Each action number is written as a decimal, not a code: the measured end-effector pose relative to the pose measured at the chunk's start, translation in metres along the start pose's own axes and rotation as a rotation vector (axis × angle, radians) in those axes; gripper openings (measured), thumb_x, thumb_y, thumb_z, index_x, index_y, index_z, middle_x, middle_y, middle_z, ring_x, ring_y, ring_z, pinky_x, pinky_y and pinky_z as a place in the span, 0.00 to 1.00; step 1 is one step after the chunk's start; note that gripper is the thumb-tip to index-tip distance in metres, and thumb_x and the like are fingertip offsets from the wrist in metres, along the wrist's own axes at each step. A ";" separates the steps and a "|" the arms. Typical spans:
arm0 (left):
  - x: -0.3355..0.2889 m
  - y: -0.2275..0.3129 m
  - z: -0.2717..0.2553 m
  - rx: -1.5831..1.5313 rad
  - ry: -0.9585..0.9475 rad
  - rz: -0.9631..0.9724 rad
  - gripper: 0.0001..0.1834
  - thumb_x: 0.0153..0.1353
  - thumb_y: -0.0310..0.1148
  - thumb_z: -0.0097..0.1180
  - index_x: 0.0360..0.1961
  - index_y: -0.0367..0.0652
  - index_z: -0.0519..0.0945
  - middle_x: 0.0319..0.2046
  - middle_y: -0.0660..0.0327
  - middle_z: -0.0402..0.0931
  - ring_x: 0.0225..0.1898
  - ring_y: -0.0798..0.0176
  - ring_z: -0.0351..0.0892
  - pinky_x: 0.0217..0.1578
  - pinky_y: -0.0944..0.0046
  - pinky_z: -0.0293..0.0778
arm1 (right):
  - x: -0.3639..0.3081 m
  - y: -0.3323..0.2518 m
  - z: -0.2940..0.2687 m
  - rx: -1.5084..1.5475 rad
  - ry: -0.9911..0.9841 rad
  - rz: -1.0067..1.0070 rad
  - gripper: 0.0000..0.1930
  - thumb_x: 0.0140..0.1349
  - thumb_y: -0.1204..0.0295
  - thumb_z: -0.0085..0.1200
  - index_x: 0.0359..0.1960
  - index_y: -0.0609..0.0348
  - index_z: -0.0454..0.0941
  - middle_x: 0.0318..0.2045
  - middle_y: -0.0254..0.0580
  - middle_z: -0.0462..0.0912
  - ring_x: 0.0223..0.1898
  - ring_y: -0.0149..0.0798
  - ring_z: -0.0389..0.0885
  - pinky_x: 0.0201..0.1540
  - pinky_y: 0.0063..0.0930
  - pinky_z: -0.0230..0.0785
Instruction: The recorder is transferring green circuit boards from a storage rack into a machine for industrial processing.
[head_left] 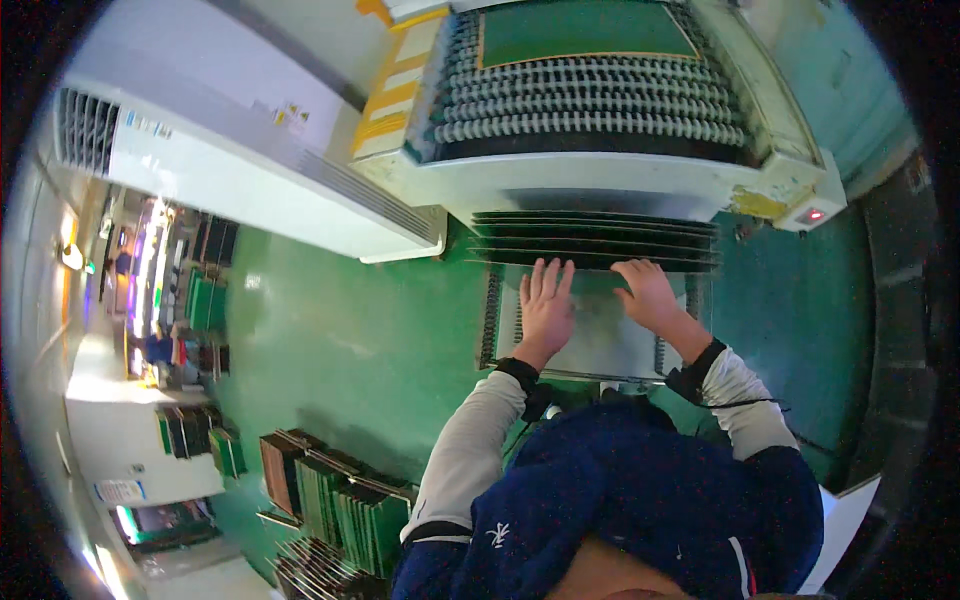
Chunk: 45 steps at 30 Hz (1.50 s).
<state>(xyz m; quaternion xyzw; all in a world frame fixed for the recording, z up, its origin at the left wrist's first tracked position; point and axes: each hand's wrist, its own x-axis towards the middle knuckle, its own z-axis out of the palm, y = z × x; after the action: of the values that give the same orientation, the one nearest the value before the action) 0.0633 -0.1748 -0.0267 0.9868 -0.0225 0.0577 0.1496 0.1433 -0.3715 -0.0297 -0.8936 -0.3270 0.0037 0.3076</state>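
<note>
Several thin dark panels stand on edge, one behind another, in a low rack in front of me. My left hand is stretched over the near half of the rack, fingers spread and tips at the nearest panel's edge. To its right, my right hand has its fingers a little bent and its thumb apart, also at that edge. Neither hand is closed round a panel. Whether the fingertips press on the edge or hover just by it, I cannot tell.
Beyond the rack is a roller conveyor machine with a green board on its rollers. A long white cabinet unit lies to the left. At the lower left, a rack holds green and brown boards above the green floor.
</note>
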 end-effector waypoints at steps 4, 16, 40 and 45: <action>-0.011 -0.012 -0.002 -0.067 0.040 0.041 0.40 0.46 0.29 0.56 0.64 0.45 0.58 0.62 0.54 0.55 0.66 0.47 0.48 0.62 0.43 0.48 | 0.021 0.006 0.030 -0.077 -0.083 -0.018 0.13 0.48 0.70 0.57 0.36 0.60 0.72 0.29 0.50 0.77 0.36 0.54 0.76 0.37 0.48 0.67; -0.219 -0.156 0.046 -0.333 -0.004 -0.598 0.23 0.50 0.34 0.55 0.50 0.43 0.73 0.47 0.50 0.74 0.50 0.47 0.71 0.50 0.53 0.68 | 0.081 -0.003 0.055 -0.410 -0.437 0.198 0.13 0.51 0.62 0.57 0.34 0.58 0.79 0.34 0.50 0.80 0.41 0.52 0.78 0.41 0.45 0.70; -0.458 -0.185 0.158 -1.445 0.325 -1.475 0.12 0.56 0.32 0.54 0.38 0.35 0.77 0.24 0.60 0.78 0.18 0.67 0.75 0.17 0.69 0.68 | 0.084 -0.120 -0.121 -0.359 0.118 -0.072 0.14 0.48 0.64 0.59 0.20 0.63 0.72 0.20 0.53 0.72 0.24 0.51 0.71 0.27 0.41 0.62; -0.430 -0.194 0.144 -1.419 0.264 -1.431 0.14 0.57 0.33 0.53 0.41 0.35 0.77 0.23 0.62 0.77 0.19 0.67 0.76 0.18 0.70 0.68 | 0.070 -0.089 -0.195 0.419 0.287 0.259 0.09 0.55 0.71 0.55 0.33 0.65 0.78 0.25 0.37 0.79 0.27 0.32 0.76 0.32 0.27 0.67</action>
<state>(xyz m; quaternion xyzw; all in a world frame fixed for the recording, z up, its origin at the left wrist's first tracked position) -0.3357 -0.0211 -0.2723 0.4379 0.5610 0.0366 0.7015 0.1871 -0.3839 0.1910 -0.8363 -0.1554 -0.0159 0.5255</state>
